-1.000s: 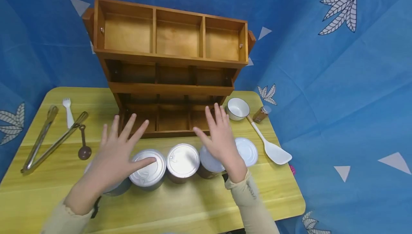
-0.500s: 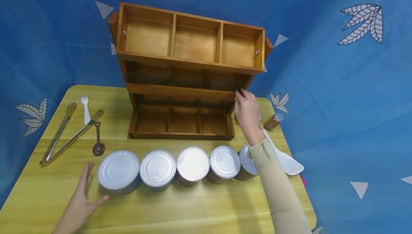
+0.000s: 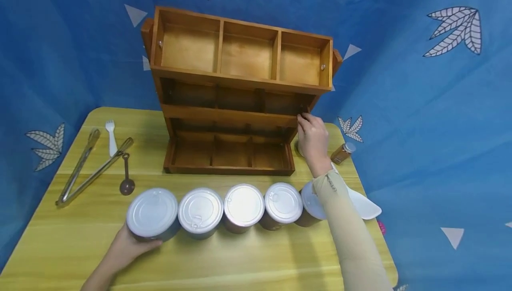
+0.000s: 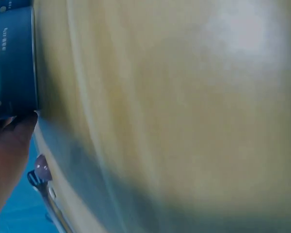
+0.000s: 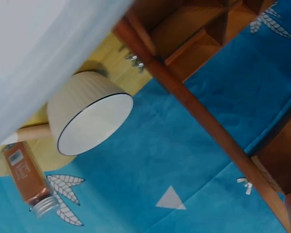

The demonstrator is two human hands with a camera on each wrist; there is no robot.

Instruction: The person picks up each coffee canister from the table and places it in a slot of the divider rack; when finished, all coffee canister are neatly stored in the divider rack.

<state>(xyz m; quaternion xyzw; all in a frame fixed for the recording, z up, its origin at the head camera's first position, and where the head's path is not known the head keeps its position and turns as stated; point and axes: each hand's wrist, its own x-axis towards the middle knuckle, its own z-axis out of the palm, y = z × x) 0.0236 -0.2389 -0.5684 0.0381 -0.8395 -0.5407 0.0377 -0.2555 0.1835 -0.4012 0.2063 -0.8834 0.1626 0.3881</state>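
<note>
A tiered wooden rack [image 3: 230, 113] with divided trays stands at the back of the table. My right hand [image 3: 314, 139] holds the right end of its middle tray with curled fingers; in the right wrist view only a bit of that hand shows at the lower right corner. Several cans with pale round lids line up before the rack. Round the leftmost can [image 3: 152, 213] my left hand [image 3: 129, 247] curls, thumb at the front and other fingers mostly hidden. In the left wrist view this can [image 4: 12, 63] is dark blue. My right sleeve partly covers the rightmost can [image 3: 313, 202].
Metal tongs [image 3: 78, 173], a white fork [image 3: 111, 137] and a brown measuring spoon [image 3: 127, 186] lie at the left. On the right are a white bowl [image 5: 82, 109], a spice jar [image 3: 342, 153] and a white spatula [image 3: 366, 205], partly behind my sleeve.
My hands were spread above the cans. The right went up to the rack's right side and holds it; the left drew back to the left, then took hold of the leftmost can.
</note>
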